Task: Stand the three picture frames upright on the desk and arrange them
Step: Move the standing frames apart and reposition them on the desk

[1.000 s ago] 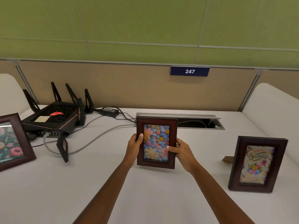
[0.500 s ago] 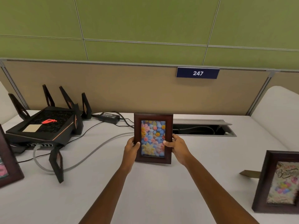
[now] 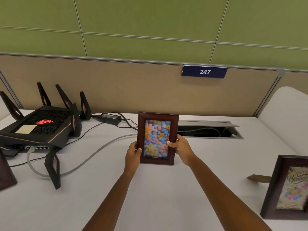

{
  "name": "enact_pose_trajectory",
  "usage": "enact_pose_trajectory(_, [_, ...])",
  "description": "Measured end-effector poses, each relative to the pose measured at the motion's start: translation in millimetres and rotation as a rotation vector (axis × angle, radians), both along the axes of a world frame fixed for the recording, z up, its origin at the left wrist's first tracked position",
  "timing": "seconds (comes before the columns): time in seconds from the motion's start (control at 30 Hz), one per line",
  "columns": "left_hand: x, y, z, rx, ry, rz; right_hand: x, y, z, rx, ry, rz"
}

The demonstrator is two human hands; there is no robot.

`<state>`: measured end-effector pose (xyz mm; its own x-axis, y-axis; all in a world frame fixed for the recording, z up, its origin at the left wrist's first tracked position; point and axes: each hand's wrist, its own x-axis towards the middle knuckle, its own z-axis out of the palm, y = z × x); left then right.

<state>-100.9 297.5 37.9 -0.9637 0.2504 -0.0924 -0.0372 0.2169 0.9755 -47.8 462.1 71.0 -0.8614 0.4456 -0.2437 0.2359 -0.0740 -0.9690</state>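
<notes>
A dark wooden frame with a flower picture [image 3: 157, 127] stands upright near the middle of the white desk [image 3: 150, 197]. My left hand [image 3: 133, 153] grips its lower left edge and my right hand [image 3: 182, 148] grips its right edge. A second dark frame with a birthday picture [image 3: 290, 187] stands upright at the right edge of view, its prop leg showing behind it. Only a corner of the third frame [image 3: 6, 174] shows at the far left.
A black router with several antennas [image 3: 43, 127] sits at the back left, with a grey cable [image 3: 93, 155] and a power adapter [image 3: 110, 116] trailing from it. An open cable tray [image 3: 210, 130] lies behind the flower frame. A beige partition with a "247" plate [image 3: 204, 72] closes the back.
Both hands have carried the flower frame farther back on the desk and set its base down. The view has shifted left and forward, pushing the side frames toward the edges.
</notes>
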Motion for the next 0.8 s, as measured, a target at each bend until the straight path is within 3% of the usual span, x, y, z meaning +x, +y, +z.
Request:
enact_pose_trajectory(0.3, [27, -2, -13, -0.116, -0.028, 0.081, 29, -13, -12, 0.176, -0.028, 0.025])
enact_pose_trajectory(0.47, [63, -3, -25, -0.23, 0.085, 0.207, 64, -16, -31, 0.308, -0.109, 0.011])
enact_pose_trajectory(0.7, [123, 13, -33, -0.4, 0.156, 0.131, 116, -16, -44, 0.619, -0.165, 0.128])
enact_pose_trajectory(0.8, [144, 28, -27, -0.373, 0.141, 0.063, 138, -13, -39, 0.724, -0.146, 0.145])
